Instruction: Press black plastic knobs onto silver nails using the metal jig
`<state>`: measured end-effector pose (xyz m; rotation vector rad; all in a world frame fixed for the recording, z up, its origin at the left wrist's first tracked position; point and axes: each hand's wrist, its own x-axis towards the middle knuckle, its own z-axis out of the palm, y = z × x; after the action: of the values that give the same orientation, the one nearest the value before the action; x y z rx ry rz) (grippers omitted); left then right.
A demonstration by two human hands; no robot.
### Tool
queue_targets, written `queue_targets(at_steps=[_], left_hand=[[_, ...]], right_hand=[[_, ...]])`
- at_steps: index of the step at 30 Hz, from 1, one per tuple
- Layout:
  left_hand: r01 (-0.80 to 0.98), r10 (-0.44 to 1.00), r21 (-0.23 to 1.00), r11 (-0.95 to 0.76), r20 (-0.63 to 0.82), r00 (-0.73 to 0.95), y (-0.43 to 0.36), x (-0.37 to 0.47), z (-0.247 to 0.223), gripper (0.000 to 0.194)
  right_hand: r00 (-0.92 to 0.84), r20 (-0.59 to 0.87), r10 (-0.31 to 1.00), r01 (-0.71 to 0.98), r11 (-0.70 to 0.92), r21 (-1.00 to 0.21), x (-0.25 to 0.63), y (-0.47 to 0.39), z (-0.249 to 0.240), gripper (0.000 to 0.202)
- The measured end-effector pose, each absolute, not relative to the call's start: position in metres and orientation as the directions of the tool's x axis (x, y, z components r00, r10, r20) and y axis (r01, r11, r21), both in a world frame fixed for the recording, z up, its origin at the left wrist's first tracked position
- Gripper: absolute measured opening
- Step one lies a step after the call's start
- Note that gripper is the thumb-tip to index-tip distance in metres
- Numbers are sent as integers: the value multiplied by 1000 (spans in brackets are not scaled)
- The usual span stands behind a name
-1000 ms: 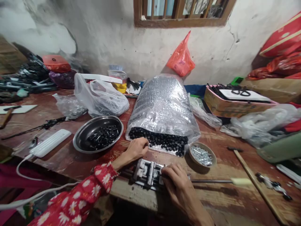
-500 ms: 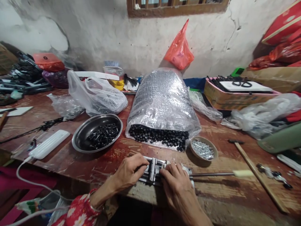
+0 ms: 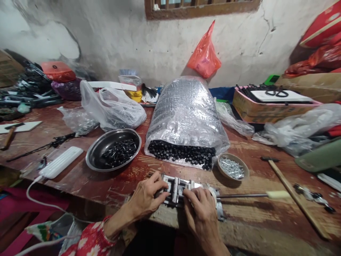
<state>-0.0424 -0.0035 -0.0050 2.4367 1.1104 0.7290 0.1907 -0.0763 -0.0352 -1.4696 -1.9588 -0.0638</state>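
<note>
A metal jig with rails and a raised crossbar (image 3: 176, 189) lies at the table's front edge, with a rod ending in a pale handle (image 3: 278, 194) reaching out to its right. My left hand (image 3: 149, 192) is at the jig's left end, thumb and index finger pinched close together; anything between them is too small to make out. Over the jig's right part rests my right hand (image 3: 202, 206), fingers bent down onto it and hiding what they touch. Just behind lies a silvery bag (image 3: 186, 113) spilling small round black parts (image 3: 181, 153).
A steel bowl (image 3: 92, 160) of black-headed pins stands to the left, a small bowl (image 3: 246, 174) of metal nails or screws to the right. Further right lies a hammer (image 3: 298, 199). A white power strip (image 3: 62, 163) with a cable sits at left, near plastic bags (image 3: 114, 110).
The whole view has shifted slightly, so things appear a little further right. Both hands remain at the jig; my right hand and forearm have turned a little, showing more of the jig's right end.
</note>
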Motion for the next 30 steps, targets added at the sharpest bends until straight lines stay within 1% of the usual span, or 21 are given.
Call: queue_targets(at_steps=[3,5,7,9,11,14,16,17,18,19,22,24,26,30], left_hand=[[587,771,509,-629,313,555,-7,-42,-10,10],[589,752,472,-656,339,566,-9,-42,-13,15],[587,727,432,-685,360,585,-10,-42,-16,20],[578,725,441,-687,353,592,-10,-43,-15,21],[556,745,512,-655,315,588,-6,-45,-10,18],[509,777,627,-590,269,569,6,-44,4,15],[497,795,654,-570,285,536,21,-39,14,15],[509,805,648,-566,300,512,30,-35,17,15],[537,814,628,-563,309,492,39,-29,19,16],[587,826,590,-554,301,477,50,-23,20,16],[766,863,398,-504,201,464,81,-3,15,18],[801,872,345,-489,158,464,97,10,7,16],[808,875,340,-482,142,462,107,20,0,12],[794,872,366,-485,138,469,113,25,-6,6]], right_hand=[[-134,541,830,863,366,-348,191,-76,-38,17],[-135,534,834,878,350,-325,191,-76,-38,12],[-126,527,841,894,326,-307,190,-76,-35,11],[-127,514,849,890,326,-319,191,-77,-30,11],[-146,480,865,860,351,-371,194,-76,-23,10],[-158,429,889,763,386,-518,205,-70,-11,14],[-143,408,902,693,386,-609,216,-60,-5,18],[-125,402,907,685,372,-627,222,-52,-3,19],[-102,396,913,708,346,-616,228,-43,-1,20],[-79,387,919,759,308,-574,234,-32,-1,21],[-27,311,950,933,136,-333,245,2,-1,24],[-16,249,968,971,75,-226,247,23,-3,21],[-22,220,975,977,67,-200,245,38,-6,16],[-43,197,980,974,86,-212,239,49,-8,14]])
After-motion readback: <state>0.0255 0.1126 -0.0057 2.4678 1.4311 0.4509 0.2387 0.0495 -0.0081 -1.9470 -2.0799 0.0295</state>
